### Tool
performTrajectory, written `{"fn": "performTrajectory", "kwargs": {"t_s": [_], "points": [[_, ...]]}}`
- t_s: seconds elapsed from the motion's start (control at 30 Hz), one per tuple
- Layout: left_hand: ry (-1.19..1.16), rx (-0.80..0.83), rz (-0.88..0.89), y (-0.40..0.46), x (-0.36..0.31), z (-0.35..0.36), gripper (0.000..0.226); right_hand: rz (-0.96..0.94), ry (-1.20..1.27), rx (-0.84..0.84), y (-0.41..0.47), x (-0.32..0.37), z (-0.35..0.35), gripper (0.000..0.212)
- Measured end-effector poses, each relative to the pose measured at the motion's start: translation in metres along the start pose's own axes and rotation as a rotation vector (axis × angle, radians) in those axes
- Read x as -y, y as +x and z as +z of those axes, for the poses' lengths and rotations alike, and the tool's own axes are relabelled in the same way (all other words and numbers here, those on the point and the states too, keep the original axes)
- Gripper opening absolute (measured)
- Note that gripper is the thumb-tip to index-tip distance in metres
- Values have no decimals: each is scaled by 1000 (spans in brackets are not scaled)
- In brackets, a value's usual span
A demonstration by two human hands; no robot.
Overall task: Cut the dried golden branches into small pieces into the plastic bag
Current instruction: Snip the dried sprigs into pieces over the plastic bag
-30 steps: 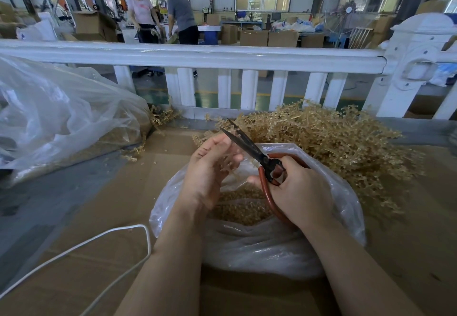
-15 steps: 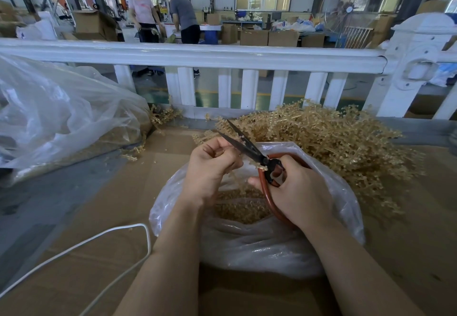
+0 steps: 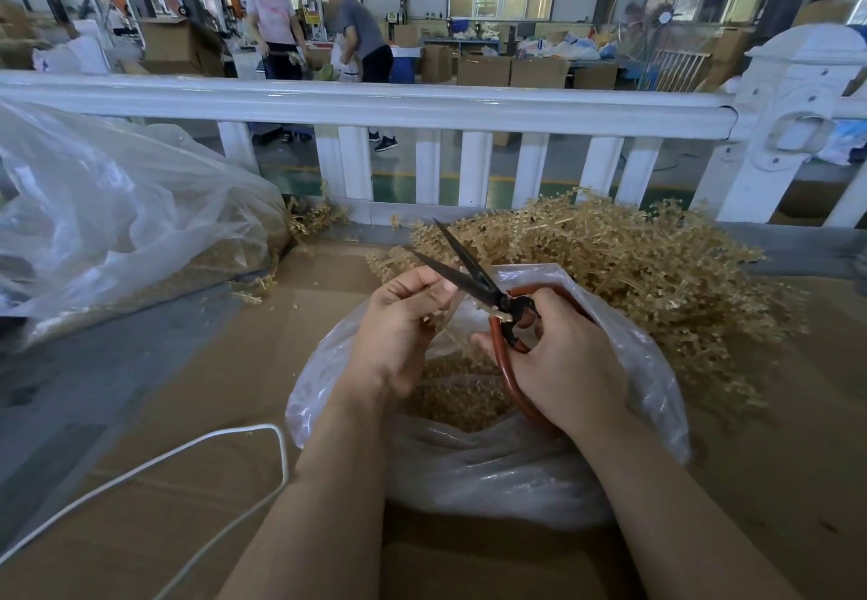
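Right hand (image 3: pixel 563 365) is wrapped around the red handles of the scissors (image 3: pixel 474 280), fingers threaded through the loop, thumb side curled over the top. The dark blades stand apart in a narrow V, tips pointing up and away toward the white railing (image 3: pixel 375 104). Left hand (image 3: pixel 399 332) is curled too, fingertips pinching a thin golden sprig (image 3: pixel 448 334) right at the base of the blades; the thumb sits just against the lower blade. The sprig runs down from those fingers between the two hands, and only a short stretch of it shows.

Both hands hover directly over the open mouth of the plastic bag (image 3: pixel 469 473), which sits on the cardboard sheet (image 3: pixel 187 482). Inside the bag, under the hands, a layer of cut golden pieces (image 3: pixel 455 400) is already heaped. The uncut pile of golden branches (image 3: pixel 633 261) lies just behind and to the right of the bag, touching its far rim and spreading toward the railing.

Off to the left, a large clear bag (image 3: pixel 117 224) slumps on the table with more golden bits at its foot. A white cord (image 3: pixel 197 442) loops across the cardboard near the left forearm.
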State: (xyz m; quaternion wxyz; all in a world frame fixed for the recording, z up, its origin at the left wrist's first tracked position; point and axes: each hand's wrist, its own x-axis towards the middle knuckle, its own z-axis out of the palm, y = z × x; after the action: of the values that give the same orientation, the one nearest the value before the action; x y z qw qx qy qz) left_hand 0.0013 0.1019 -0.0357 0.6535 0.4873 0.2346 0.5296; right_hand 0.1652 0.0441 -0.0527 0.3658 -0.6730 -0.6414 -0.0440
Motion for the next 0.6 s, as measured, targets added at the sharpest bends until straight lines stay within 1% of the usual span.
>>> {"fn": "performTrajectory", "kwargs": {"t_s": [0.07,0.17,0.3,0.43,0.5,0.6], "points": [[-100,-12,10,1,0,2,6,21,4,-23,0,-1,2,48],[-165,-109,31,4,1,1,3,41,40,-45,-1,-1,2,48],[-59,-219,93,6,4,2,19,55,93,-54,-3,-1,2,52],[-52,-279,116,7,4,2,25,78,203,-49,-3,1,1,65],[-26,-293,120,7,4,0,29,68,227,-54,-4,2,0,62],[64,-309,163,7,5,-1,31,27,228,-83,-6,3,-2,47]]}}
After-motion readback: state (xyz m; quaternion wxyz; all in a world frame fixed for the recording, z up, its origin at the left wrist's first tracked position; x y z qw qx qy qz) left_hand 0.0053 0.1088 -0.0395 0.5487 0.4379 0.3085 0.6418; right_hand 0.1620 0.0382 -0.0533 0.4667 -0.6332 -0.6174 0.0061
